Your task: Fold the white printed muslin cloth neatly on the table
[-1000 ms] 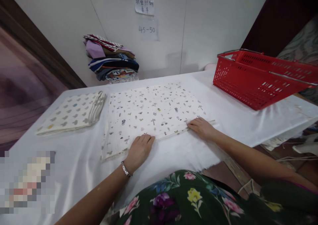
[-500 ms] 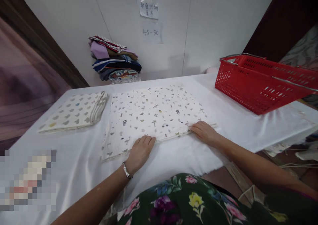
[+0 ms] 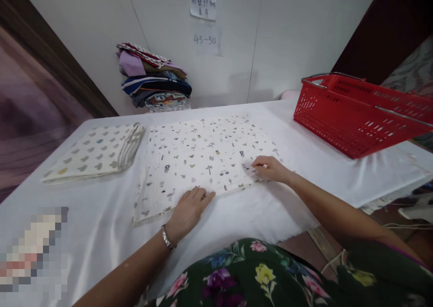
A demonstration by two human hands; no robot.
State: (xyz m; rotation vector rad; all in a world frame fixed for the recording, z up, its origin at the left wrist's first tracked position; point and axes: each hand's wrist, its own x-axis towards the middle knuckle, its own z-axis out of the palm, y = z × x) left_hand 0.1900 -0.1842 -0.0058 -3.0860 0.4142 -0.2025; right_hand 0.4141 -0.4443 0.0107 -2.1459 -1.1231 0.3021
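A white cloth [image 3: 189,151] printed with small palm trees and animals lies folded flat before me, its layered edge toward me. Over that near edge my left hand [image 3: 189,207] rests flat, thumb apart from the fingers, a silver band on the wrist. My right hand [image 3: 272,169] is above the cloth's right part with thumb and fingers drawn together in a pinch. What sits between those fingertips, if anything, is too small to tell. Left of the cloth lies another folded cloth [image 3: 98,153], cream with grey shapes.
A red plastic basket [image 3: 352,117] with metal handles stands on the right of the white-covered table [image 3: 108,234]. Folded fabrics form a stack [image 3: 155,79] at the back, by the wall. A blurred-out object [image 3: 30,248] lies at the front left.
My right hand has come up off the cloth's near edge and moved slightly left and farther in, its fingers now pinched. My left hand stays on the edge, its thumb spread wider.
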